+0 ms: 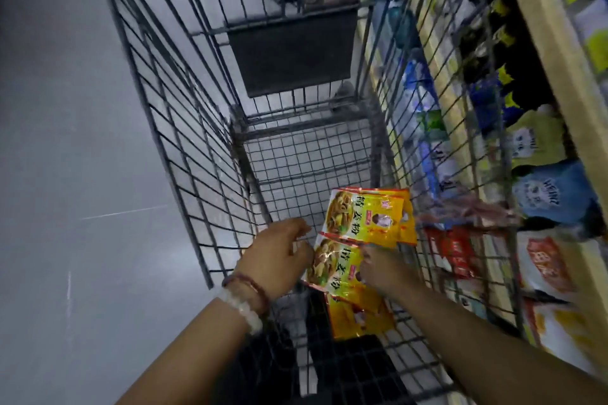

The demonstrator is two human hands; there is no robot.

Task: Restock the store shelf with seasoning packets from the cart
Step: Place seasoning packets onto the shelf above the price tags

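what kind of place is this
Most likely a grocery store aisle: a wire shopping cart stands beside a shelf packed with packaged goods, and both hands hold yellow seasoning packets over the cart.

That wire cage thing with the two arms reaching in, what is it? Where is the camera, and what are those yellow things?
The camera sits on a person's head and looks down, so the arms are that person's own. The wire cage is a shopping cart, seen from above. Both hands are inside it, gathering yellow seasoning packets. The right hand pinches one packet. The left hand, with bracelets on its wrist, touches the packets' edge with curled fingers; I cannot tell if it grips them. Beside the cart, on the right, is a store shelf full of colourful packs, where the packets are meant to go.
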